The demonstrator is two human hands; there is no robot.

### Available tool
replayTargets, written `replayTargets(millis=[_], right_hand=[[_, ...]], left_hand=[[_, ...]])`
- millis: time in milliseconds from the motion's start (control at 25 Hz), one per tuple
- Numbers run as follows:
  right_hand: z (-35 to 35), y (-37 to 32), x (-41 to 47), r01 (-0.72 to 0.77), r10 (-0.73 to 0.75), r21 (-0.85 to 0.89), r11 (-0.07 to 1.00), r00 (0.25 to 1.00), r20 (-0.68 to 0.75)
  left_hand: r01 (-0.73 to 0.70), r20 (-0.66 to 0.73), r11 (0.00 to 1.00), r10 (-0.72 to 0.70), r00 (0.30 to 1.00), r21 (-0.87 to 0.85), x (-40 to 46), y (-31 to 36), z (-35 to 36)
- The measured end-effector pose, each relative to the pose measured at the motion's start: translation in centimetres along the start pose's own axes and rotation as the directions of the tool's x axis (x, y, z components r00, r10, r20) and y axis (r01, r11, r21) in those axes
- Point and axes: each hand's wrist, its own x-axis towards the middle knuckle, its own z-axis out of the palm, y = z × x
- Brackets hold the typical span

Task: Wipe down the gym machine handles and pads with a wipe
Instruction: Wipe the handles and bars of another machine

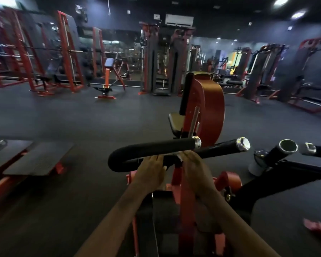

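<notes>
Both hands' fingertips and any wipe hide behind the black handle.

The curved handle is matte black with a shiny silver end cap. The machine frame beneath it is orange-red, and the rounded shroud ahead is a deeper rust red. A sliver of white wipe shows by the right hand. The floor is dark grey. The racks at the far wall are red against a dark blue-grey wall.
</notes>
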Motion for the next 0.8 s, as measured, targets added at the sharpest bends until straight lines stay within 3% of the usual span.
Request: replayTargets(millis=[80, 160, 320, 400, 560, 640, 800], right_hand=[[0.3, -0.4, 1.0, 0.063, -0.044, -0.085, 0.994, 0.977, 0.208], [1.0, -0.2, 1.1, 0.165, -0.111, -0.185, 0.969, 0.956, 0.271], [1.0, 1.4, 1.9, 0.496, -0.298, -0.466, 0.733, 0.849, 0.435], [0.0, 1.8, 2.7, 0.569, -0.307, -0.58, 0.583, 0.815, 0.492], [-1.9, 2.6, 2.6, 0.649, -0.399, -0.67, 0.36, 0.756, 0.519], [-3.1, 3.0, 1.7, 0.647, -0.422, -0.693, 0.316, 0.751, 0.508], [-6.4, 3.9, 0.5, 0.558, -0.536, -0.77, 0.311, 0.771, 0.343]], left_hand=[[0.022, 0.003, 0.998, -0.023, 1.0, 0.054, 0.4, -0.7, 1.0], [0.0, -0.017, 0.992, 0.003, 1.0, 0.128, 0.3, -1.1, 1.8], [-0.064, -0.062, 0.97, 0.08, 0.995, 0.236, 0.4, -2.2, 2.8], [-0.063, -0.066, 0.967, 0.082, 0.994, 0.248, 0.3, -2.1, 2.7], [-0.038, -0.047, 0.972, 0.05, 0.998, 0.23, 0.1, -1.9, 2.7], [-0.024, -0.034, 0.977, 0.032, 0.999, 0.213, 0.0, -1.9, 2.7], [-0.028, -0.061, 0.974, 0.042, 0.997, 0.223, 0.0, -2.0, 2.8]])
